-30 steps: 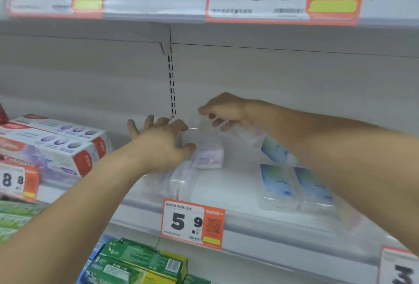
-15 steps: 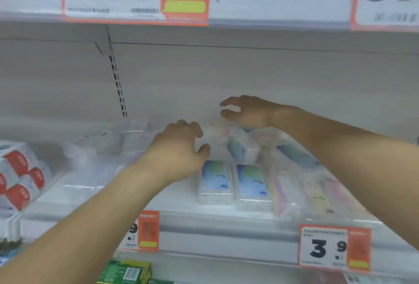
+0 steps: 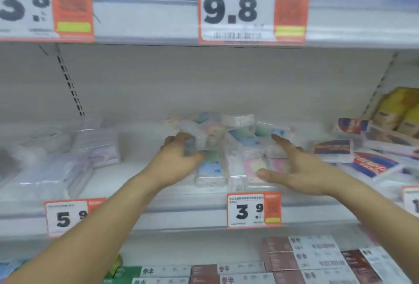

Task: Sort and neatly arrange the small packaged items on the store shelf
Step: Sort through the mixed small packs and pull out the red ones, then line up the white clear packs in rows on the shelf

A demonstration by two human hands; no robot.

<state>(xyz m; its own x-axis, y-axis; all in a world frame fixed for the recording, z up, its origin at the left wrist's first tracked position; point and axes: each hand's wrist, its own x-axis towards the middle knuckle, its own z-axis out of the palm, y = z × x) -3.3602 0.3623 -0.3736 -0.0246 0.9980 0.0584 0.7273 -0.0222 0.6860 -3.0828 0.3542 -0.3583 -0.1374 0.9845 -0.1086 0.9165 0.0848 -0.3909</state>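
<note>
A loose heap of small clear-wrapped packets [image 3: 229, 134] with blue, green and pink labels lies in the middle of the white shelf [image 3: 140, 195]. My left hand [image 3: 179, 161] curls its fingers around one clear packet [image 3: 191, 145] at the heap's left side, over a flat blue-labelled packet [image 3: 209, 168]. My right hand [image 3: 297, 170] is spread with fingers apart at the heap's right side, forefinger stretched toward a blue-green packet [image 3: 275, 133] and thumb over a pink-labelled packet [image 3: 256, 165]. It holds nothing.
Clear bagged packs [image 3: 95, 147] lie on the shelf to the left. Red and blue printed packs [image 3: 333, 150] and yellow boxes [image 3: 399, 111] crowd the right. Price tags 5.9 [image 3: 68, 215] and 3.9 [image 3: 251, 210] hang on the front rail; boxes fill the shelf below.
The view has swung right along the shelf, from the 5.9 section to the 3.9 heap. Both hands moved onto it; the left hand closed on a packet and the right hand spread open.
</note>
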